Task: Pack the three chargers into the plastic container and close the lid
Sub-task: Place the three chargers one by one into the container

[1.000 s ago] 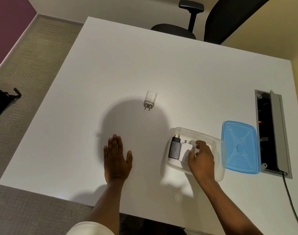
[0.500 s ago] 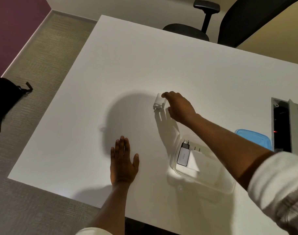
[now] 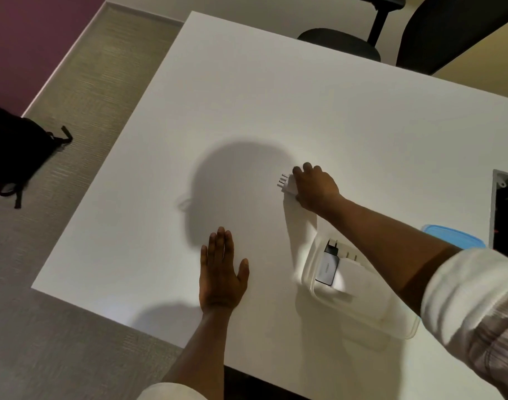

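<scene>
My right hand (image 3: 314, 187) grips a small white charger (image 3: 288, 185) in mid table, its metal prongs pointing left. The clear plastic container (image 3: 362, 301) sits at the near right, partly under my right forearm. Inside it lie a dark grey charger (image 3: 328, 265) and a white charger (image 3: 351, 269) side by side. The blue lid (image 3: 455, 236) rests on the table to the right of the container, mostly hidden by my sleeve. My left hand (image 3: 221, 274) lies flat on the table near the front edge, fingers spread, holding nothing.
A white table (image 3: 275, 96) fills the view. An open cable hatch (image 3: 505, 215) is cut into its right edge. A black office chair (image 3: 391, 33) stands beyond the far edge, and a black bag (image 3: 13, 151) lies on the floor at the left.
My right hand left the container, reached forward to the lone white charger and closed on it, turning its prongs leftward. My left hand stayed flat. The camera shifted, moving the scene rightward.
</scene>
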